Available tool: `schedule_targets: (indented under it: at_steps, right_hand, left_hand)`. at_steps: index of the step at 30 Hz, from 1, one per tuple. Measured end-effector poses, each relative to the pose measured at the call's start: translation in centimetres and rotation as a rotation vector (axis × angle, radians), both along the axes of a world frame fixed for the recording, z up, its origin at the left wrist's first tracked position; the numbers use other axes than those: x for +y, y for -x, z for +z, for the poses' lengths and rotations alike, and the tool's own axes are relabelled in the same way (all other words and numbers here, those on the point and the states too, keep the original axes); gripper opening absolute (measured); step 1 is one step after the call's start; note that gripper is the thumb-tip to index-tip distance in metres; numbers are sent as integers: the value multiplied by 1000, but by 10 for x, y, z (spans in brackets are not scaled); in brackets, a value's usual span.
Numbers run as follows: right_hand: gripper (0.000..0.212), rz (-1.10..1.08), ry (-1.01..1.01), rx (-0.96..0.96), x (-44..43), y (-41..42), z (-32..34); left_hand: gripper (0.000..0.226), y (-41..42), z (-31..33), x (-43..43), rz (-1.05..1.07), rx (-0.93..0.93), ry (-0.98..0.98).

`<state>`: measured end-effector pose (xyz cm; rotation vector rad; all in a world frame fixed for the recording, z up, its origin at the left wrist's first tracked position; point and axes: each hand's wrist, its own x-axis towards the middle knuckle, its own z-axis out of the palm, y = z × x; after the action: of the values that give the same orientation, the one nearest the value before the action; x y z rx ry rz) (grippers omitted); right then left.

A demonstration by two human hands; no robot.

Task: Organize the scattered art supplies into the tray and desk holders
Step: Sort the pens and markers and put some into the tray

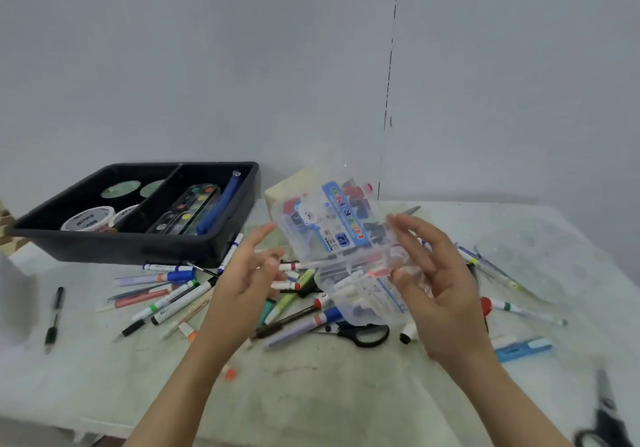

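A clear plastic paint box point(332, 224) with a blue label is hinged open above the pile, lid raised. My right hand point(440, 283) grips its right edge between thumb and fingers. At the box's left side my left hand point(249, 273) hovers with relaxed fingers, holding nothing. Scattered markers and pens point(173, 294) lie under and around both hands. At the back left stands the black two-part tray point(138, 249); it holds paint tubs point(88, 218), a watercolour palette point(188, 209) and a blue tool point(221, 204).
Black scissors point(367, 334) lie beneath the box, and a second pair point(606, 419) sits near the front right corner. A black pen point(55, 318) lies alone at the left. A clear mixing palette point(526, 256) and a blue cutter point(523, 349) are at the right. A beige block point(287, 186) stands behind the box.
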<state>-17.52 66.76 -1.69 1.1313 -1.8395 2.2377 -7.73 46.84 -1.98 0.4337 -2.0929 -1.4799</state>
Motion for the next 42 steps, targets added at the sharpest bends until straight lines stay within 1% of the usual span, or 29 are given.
schedule_targets:
  at_steps: [1,3,5,6,8,10,13,17,19,21,22,24,26,28,30,33,36,39,42]
  right_hand:
    - [60,-47,-43,103,3,-3,-3]
    - [55,-178,-193,310,9,-10,-12]
    - [55,-269,-368,449,15,-19,-24]
    - [57,-282,-435,484,17,-26,-29]
    - [64,-280,-525,510,22,-39,-41]
    - [74,-290,-602,512,27,-52,-53]
    - [80,-238,-712,468,37,-71,-69]
    - [75,-198,-791,461,47,-88,-88]
    - [70,-178,-784,374,53,-97,-95]
    - [60,-134,-707,206,57,-108,-97]
    - [57,-162,-654,155,60,-112,-98]
    - [52,-322,-637,174,64,-115,-102]
    - [43,-522,-748,218,70,-109,-109]
    - [40,-640,-890,148,75,-102,-113]
    - [39,-641,-920,75,75,-98,-112]
    - [40,-613,-899,91,75,-99,-104]
    - [44,-593,-875,47,79,-104,-98]
    - [46,-553,-867,66,88,-111,-98]
    - [44,-537,-938,67,95,-115,-100]
  left_hand:
    - [34,1,5,2,-7,-11,-66]
    - [28,5,13,4,-8,-86,-238]
    - [19,6,16,7,7,-184,-423]
    - [17,4,16,8,9,-218,-487]
    - [20,-4,12,8,1,-261,-574]
    - [22,-17,6,6,-34,-282,-615]
    - [21,-37,-5,0,-106,-309,-577]
    - [25,-54,-17,-2,-146,-373,-565]
    - [27,-59,-22,1,-149,-424,-516]
    - [34,-64,-28,4,-156,-450,-474]
    - [38,-67,-30,6,-158,-461,-450]
    - [42,-72,-36,7,-143,-480,-399]
    - [44,-75,-40,7,-127,-471,-372]
    - [43,-80,-42,11,-122,-448,-343]
    - [50,-84,-43,15,-133,-428,-291]
    - [70,-89,-47,18,-145,-421,-199]
    - [83,-97,-52,19,-140,-407,-144]
    - [84,-103,-58,21,-162,-404,-65]
    - [81,-105,-64,24,-190,-466,20]
